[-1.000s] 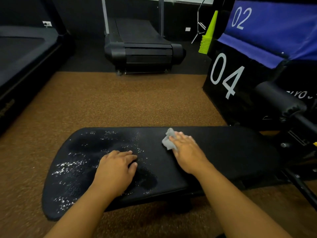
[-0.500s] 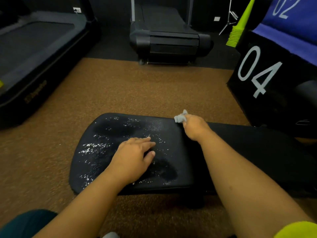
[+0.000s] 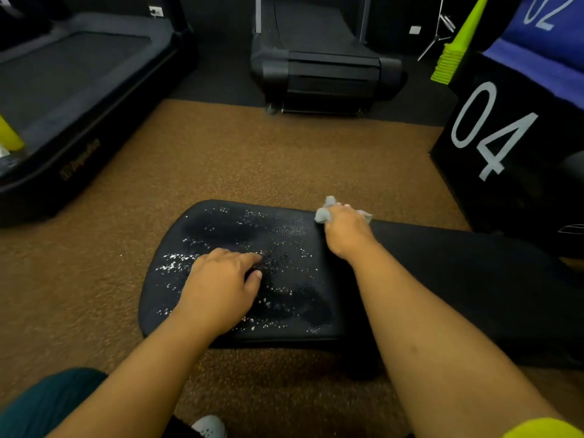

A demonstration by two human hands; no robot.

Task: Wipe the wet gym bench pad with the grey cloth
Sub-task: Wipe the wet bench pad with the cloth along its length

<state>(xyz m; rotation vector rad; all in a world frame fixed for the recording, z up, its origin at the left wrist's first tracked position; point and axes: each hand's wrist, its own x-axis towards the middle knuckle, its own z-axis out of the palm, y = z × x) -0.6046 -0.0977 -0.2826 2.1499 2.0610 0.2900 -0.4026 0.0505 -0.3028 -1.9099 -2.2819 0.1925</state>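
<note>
We grip grey cloth (image 3: 325, 211) in right hand (image 3: 346, 230) at far edge of bench pad (image 3: 294, 235); left hand (image 3: 221, 279) flat, braces. Drag overlapping strokes through droplets (image 3: 177, 259).

We see both forearms bare, a yellow-green sleeve edge (image 3: 543, 429) on the right arm, dark teal clothing (image 3: 47, 403) lower left, and a white perforated shoe (image 3: 210, 427).
</note>
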